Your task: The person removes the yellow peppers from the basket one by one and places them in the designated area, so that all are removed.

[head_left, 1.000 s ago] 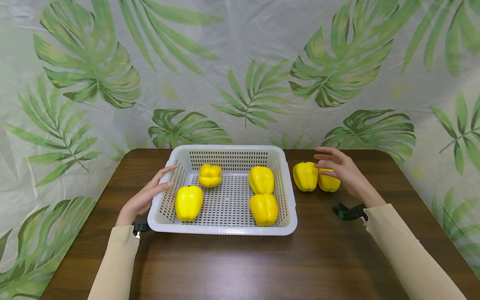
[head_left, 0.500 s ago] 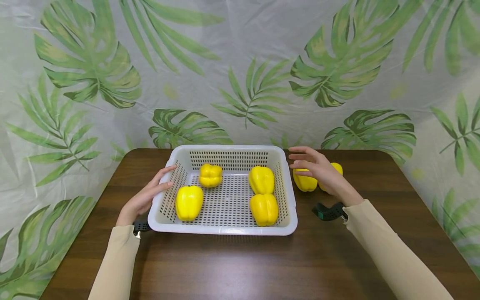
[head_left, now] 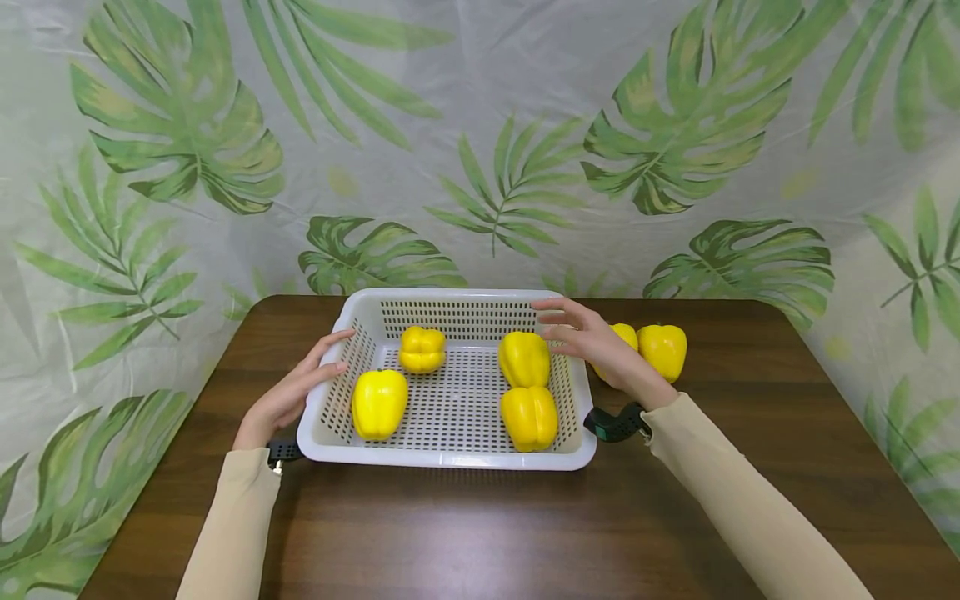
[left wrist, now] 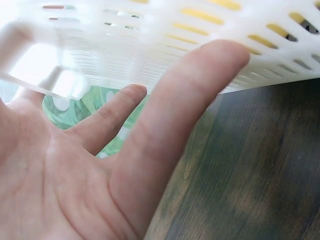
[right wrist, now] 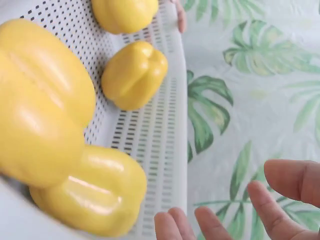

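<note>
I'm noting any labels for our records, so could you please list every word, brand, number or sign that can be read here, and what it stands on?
No word, brand, number or sign can be read in any view.
White basket: no lettering shows.
Yellow peppers: no lettering shows.
Backdrop: leaf print only.
Black strap by the right hand: its green patch is too small to tell.
</note>
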A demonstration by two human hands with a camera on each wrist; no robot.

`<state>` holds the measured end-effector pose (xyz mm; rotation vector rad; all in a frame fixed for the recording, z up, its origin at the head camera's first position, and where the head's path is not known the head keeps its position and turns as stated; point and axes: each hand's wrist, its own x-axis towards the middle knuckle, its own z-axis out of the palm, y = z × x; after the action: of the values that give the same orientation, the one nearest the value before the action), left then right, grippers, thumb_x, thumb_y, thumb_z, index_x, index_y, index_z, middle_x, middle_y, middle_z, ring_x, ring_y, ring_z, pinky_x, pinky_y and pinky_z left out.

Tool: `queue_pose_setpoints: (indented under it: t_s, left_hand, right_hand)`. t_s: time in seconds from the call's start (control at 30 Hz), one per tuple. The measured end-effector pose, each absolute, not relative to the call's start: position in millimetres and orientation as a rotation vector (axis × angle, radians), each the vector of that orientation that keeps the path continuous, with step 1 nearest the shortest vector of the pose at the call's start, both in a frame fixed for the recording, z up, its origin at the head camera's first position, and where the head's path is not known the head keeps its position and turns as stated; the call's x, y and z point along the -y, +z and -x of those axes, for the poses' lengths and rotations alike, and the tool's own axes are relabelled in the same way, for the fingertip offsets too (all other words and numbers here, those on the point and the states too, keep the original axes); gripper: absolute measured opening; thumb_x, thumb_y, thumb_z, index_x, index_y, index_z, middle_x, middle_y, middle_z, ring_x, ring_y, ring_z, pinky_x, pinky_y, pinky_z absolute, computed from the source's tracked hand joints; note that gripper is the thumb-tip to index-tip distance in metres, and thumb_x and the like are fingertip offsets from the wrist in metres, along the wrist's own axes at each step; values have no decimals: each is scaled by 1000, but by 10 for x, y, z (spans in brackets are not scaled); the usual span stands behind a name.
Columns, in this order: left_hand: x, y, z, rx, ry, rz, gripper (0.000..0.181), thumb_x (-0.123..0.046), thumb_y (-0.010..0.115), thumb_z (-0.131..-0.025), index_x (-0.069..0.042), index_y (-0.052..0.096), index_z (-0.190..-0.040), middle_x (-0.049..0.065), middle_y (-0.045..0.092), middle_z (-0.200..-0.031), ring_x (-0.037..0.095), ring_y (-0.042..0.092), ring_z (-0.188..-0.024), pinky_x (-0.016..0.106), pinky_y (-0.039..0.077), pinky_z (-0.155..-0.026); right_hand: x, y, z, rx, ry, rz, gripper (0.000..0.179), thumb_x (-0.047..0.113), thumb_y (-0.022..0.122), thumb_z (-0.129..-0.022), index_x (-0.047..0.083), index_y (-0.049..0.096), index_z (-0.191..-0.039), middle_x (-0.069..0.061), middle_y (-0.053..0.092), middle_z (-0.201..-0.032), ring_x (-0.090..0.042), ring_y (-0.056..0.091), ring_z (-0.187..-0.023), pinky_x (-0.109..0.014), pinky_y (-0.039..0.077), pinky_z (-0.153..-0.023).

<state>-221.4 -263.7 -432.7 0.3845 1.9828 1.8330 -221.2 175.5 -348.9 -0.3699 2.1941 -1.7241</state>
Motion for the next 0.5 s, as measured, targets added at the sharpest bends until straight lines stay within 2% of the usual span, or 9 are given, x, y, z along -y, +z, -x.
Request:
queue_pose_setpoints:
  t_s: [0.3, 0.5]
  left_hand:
    - [2631, -4313, 2212, -1986, 1832, -370, 57, -20, 43, -101, -27, 14, -151, 19, 3, -155, 56, 26, -127, 63, 48, -76]
    - [2629, -4316, 2214, -1998, 1822, -365, 58, -21, 44, -101, -27, 14, -151, 19, 3, -155, 57, 27, -127, 63, 48, -76]
  right_hand:
    - [-1527, -3570, 2246, -2239, -1660, 362, 50, 10, 50, -98, 6, 34, -145, -21, 25, -149, -39, 22, -137, -59, 26, -105]
    - [-1440, -3634, 2281, -2318, -1598, 314, 50, 10, 52, -96, 7, 37, -144, -22, 26, -149, -38, 22, -136, -59, 23, -105]
